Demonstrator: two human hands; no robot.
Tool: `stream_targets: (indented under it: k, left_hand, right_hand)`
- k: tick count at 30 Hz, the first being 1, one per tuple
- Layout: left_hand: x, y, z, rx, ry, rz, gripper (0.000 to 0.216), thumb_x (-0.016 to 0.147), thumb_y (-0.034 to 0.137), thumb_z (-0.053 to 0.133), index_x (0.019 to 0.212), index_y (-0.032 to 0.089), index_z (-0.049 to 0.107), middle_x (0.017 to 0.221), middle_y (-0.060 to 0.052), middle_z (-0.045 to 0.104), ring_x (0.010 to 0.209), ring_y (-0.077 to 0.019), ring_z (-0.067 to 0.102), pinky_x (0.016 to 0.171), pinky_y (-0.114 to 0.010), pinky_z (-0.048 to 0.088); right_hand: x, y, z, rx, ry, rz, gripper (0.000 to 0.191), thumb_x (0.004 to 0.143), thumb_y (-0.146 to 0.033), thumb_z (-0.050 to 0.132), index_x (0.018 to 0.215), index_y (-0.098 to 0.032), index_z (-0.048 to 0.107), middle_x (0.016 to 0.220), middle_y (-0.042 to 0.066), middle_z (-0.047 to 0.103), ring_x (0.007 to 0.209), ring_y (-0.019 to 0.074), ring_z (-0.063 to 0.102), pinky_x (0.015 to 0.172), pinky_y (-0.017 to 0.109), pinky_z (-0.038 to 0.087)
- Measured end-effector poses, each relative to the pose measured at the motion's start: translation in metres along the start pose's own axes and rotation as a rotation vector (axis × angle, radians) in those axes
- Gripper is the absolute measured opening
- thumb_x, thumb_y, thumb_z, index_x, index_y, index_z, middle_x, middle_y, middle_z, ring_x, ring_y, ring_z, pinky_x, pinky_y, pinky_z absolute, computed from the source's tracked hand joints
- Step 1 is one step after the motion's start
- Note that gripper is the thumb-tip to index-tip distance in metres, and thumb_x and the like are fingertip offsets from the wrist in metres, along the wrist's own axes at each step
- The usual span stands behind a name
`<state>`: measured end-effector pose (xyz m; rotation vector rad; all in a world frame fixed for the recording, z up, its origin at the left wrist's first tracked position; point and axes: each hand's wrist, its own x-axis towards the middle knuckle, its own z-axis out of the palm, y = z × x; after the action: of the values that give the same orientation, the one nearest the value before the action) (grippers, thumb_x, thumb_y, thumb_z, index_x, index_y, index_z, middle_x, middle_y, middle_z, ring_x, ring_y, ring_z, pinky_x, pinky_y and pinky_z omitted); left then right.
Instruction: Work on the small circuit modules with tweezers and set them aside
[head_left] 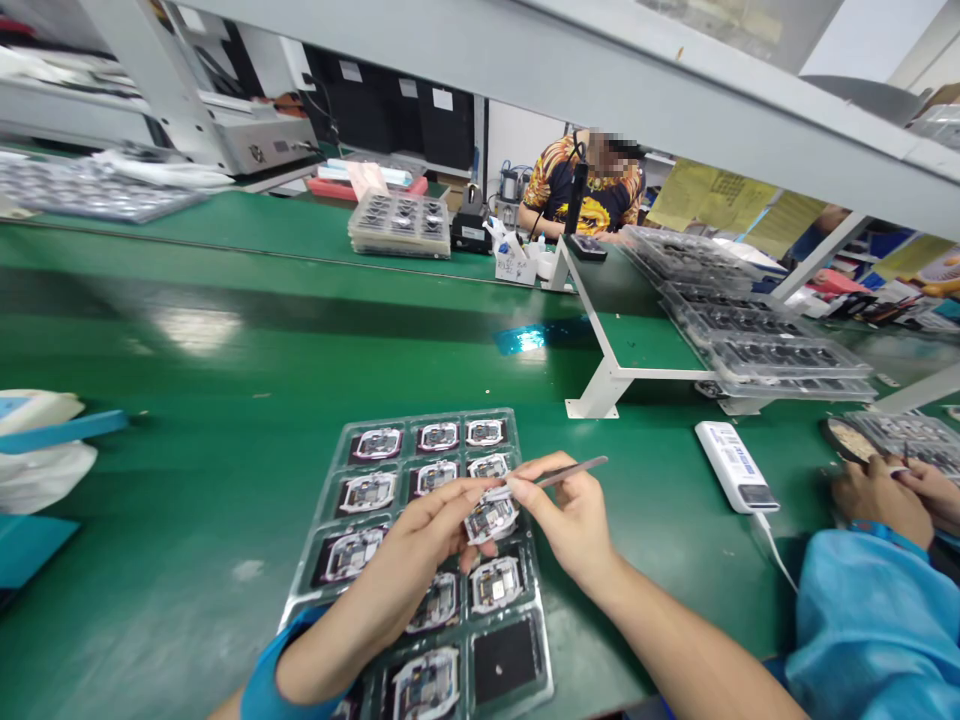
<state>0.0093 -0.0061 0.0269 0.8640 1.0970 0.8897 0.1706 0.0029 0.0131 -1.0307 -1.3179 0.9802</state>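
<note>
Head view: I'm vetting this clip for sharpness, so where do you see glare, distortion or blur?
Head view: a pale glare patch lies on the green bench mat, with a blue reflection further right; wide-angle distortion bows the grey overhead shelf beam; the tray of circuit modules looks sharp, without obvious motion blur.

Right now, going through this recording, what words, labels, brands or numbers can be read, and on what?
Nothing can be read with certainty.
White corded unit: blue print, too small to read.
Yellow sheets: print too blurred.
White labels on black cases: too small.
Grey machine: badge too small.
</note>
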Motion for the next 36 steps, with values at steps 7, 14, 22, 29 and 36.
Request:
stream_targets:
  k: [7, 14, 22, 29, 36]
  left_hand:
    - [0.0004, -0.0017, -0.0007, 0.021, -0.012, -0.001, 0.03, 0.078, 0.042, 0.067, 0.097, 0.02, 0.075, 0.111, -0.008, 0.068, 0.061, -0.0122, 0.058, 0.049, -0.023, 0.043]
    - [0.0006, 0.0023, -0.0016, 0.017, 0.006, -0.028, 0.03, 0.076, 0.042, 0.068, 0.093, 0.019, 0.076, 0.096, -0.006, 0.071, 0.059, -0.0124, 0.056, 0.048, -0.022, 0.04]
    - [-0.0006, 0.003, -0.0046, -0.021, -0.002, -0.078, 0.027, 0.07, 0.041, 0.074, 0.084, 0.019, 0.078, 0.083, -0.003, 0.07, 0.056, -0.0096, 0.05, 0.048, -0.019, 0.038]
    - [-0.001, 0.0051, -0.0024, -0.02, 0.008, -0.103, 0.028, 0.068, 0.043, 0.074, 0.084, 0.021, 0.079, 0.083, -0.003, 0.067, 0.063, -0.0118, 0.048, 0.052, -0.02, 0.041]
    - [-0.0018, 0.0044, -0.0035, 0.011, -0.009, -0.103, 0.032, 0.068, 0.047, 0.074, 0.086, 0.021, 0.079, 0.079, -0.003, 0.066, 0.066, -0.0133, 0.047, 0.054, -0.02, 0.043]
  right_hand:
    - [0.0027, 0.005, 0.0021, 0.143, -0.018, 0.093, 0.018, 0.075, -0.034, 0.076, 0.075, -0.019, 0.066, 0.073, 0.003, 0.074, 0.067, 0.0172, 0.07, 0.066, 0.029, 0.056]
    - [0.0005, 0.0024, -0.0007, 0.101, -0.102, -0.104, 0.009, 0.08, -0.027, 0.072, 0.078, -0.022, 0.066, 0.08, 0.004, 0.075, 0.079, 0.0207, 0.071, 0.077, 0.037, 0.056]
    - [0.003, -0.0036, -0.0072, -0.107, -0.178, -0.45, 0.011, 0.082, -0.014, 0.069, 0.084, -0.025, 0.066, 0.083, 0.003, 0.077, 0.079, 0.0222, 0.072, 0.08, 0.043, 0.05]
    - [0.0016, 0.0006, -0.0055, 0.025, -0.155, -0.319, 0.01, 0.082, -0.014, 0.07, 0.082, -0.023, 0.067, 0.082, 0.004, 0.076, 0.078, 0.0211, 0.072, 0.078, 0.041, 0.054]
    - [0.0005, -0.0002, -0.0064, 0.068, -0.152, -0.162, 0.007, 0.083, -0.016, 0.069, 0.085, -0.022, 0.065, 0.082, 0.003, 0.074, 0.077, 0.0177, 0.071, 0.069, 0.031, 0.057]
